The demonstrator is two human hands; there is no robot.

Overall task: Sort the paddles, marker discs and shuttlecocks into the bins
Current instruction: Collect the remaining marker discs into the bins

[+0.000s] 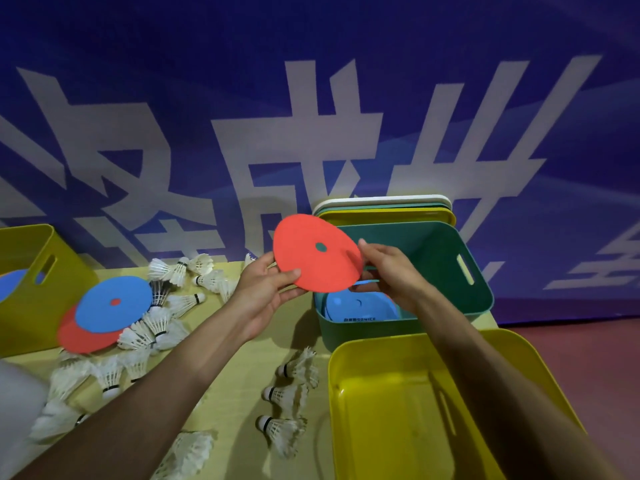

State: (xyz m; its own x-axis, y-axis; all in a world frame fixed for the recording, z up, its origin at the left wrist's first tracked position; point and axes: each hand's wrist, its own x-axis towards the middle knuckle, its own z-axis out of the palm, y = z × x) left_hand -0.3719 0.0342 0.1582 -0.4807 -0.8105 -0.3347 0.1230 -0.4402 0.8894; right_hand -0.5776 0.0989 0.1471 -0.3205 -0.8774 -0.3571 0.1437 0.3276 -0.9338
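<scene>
Nearest the camera sat an open yellow bin (381, 431) at the table's (235, 375) near right corner, with nothing visible inside. Beyond it, at the far right edge, stood a green bin (433, 251) holding something blue that I couldn't identify.

Above the green bin's near left rim, the person held a red marker disc (311, 268) tilted in the air. The left hand (263, 296) pinched its lower left rim, thumb on top and fingers underneath. The right hand (391, 268) gripped the opposite rim with curled fingers.

The disc looked thin, light and rather floppy, with a small centre hole. A pinch at the rim seemed enough, and two hands would probably keep it from sagging. It didn't look fragile.

Toward the left edge a blue disc (110, 306) lay on a second red disc (79, 337), with shuttlecocks (280, 393) scattered around them. Their feathers would likely crush easily, so they would be better lifted by the cork.
</scene>
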